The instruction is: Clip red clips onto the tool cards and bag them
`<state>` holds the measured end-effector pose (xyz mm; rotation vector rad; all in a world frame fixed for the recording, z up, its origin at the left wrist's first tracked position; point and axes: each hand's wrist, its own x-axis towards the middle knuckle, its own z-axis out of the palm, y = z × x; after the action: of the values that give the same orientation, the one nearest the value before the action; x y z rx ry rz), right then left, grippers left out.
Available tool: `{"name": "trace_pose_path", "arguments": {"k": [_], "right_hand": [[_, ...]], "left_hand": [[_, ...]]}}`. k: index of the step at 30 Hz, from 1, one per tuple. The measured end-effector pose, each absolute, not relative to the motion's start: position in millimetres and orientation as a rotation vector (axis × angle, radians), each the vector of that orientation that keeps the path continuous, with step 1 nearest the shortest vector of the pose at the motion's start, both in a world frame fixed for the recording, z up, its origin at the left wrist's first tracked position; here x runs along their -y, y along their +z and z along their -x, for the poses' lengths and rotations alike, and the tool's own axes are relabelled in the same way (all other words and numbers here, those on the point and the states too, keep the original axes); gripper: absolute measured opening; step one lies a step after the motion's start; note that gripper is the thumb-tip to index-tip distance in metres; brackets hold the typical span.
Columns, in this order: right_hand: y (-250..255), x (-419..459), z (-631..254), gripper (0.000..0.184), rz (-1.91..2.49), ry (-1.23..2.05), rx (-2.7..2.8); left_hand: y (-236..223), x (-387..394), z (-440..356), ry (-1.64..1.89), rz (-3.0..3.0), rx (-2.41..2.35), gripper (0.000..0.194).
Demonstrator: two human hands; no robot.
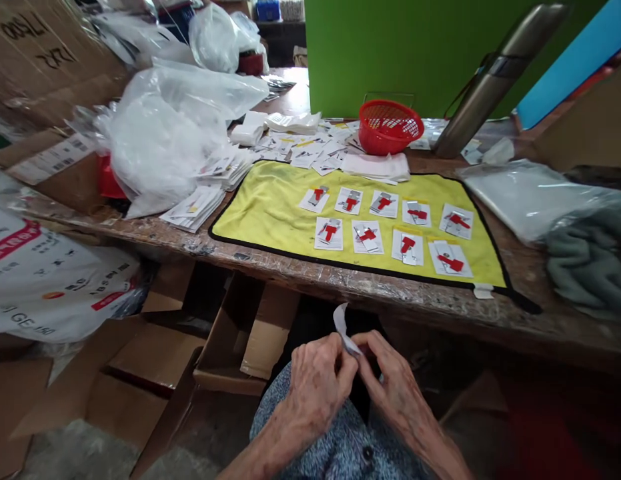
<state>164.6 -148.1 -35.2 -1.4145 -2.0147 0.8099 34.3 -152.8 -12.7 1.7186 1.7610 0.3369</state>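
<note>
Over the lap, below the table edge, my left hand (323, 370) pinches a thin white slip (344, 330), paper by its look. My right hand (390, 373) grips the same slip from the other side, fingertips close to the left ones. Its upper end curls upward; the lower part is hidden by the fingers. Beyond the hands, a yellow cloth (270, 200) with a black border lies on the table. Two rows of white cards rest on it, each bearing a red piece and metal parts, such as this card (329, 233) in the near row.
A red basket (390, 127) stands behind the cloth, near a leaning steel flask (490, 87). Stacks of printed cards (195, 207) and a large plastic bag (160, 127) occupy the left. Open cardboard boxes (270, 330) sit below the table (290, 268). Grey fabric (590, 260) lies right.
</note>
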Motion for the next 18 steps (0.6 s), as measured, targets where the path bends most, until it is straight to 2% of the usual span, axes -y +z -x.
{"name": "trace_pose_path", "arguments": {"k": [2,6,8,11,12,15,18], "right_hand": [[-32.0,143.4,-167.8,0.018,1.384,1.038,1.996],[-30.2,128.9,-183.0,0.016,1.568,1.105,1.849],[-26.2,124.0,-190.8,0.019,1.601,1.278,1.679],[-14.0,123.7,-195.6,0.031,1.445,1.716,1.404],[-9.6,125.1,-195.3,0.035,1.401,1.818,1.331],[0.3,129.9,-192.8,0.039,1.395,1.936,1.198],[3.2,132.5,-191.2,0.040,1.388,1.989,1.120]], "left_hand": [[-11.9,151.4,-36.4,0.373,-1.724,-1.720,0.018],[-11.1,146.8,-27.7,0.445,-1.578,-1.587,0.021],[-14.3,142.1,-15.7,0.598,-1.427,-1.602,0.018],[-23.6,134.3,2.0,0.810,-1.047,-1.558,0.059],[-26.5,132.4,5.6,0.823,-0.872,-1.442,0.064],[-30.3,131.0,7.5,0.753,-0.437,-1.009,0.056],[-27.8,133.4,1.6,0.726,-0.309,-0.899,0.044]]}}
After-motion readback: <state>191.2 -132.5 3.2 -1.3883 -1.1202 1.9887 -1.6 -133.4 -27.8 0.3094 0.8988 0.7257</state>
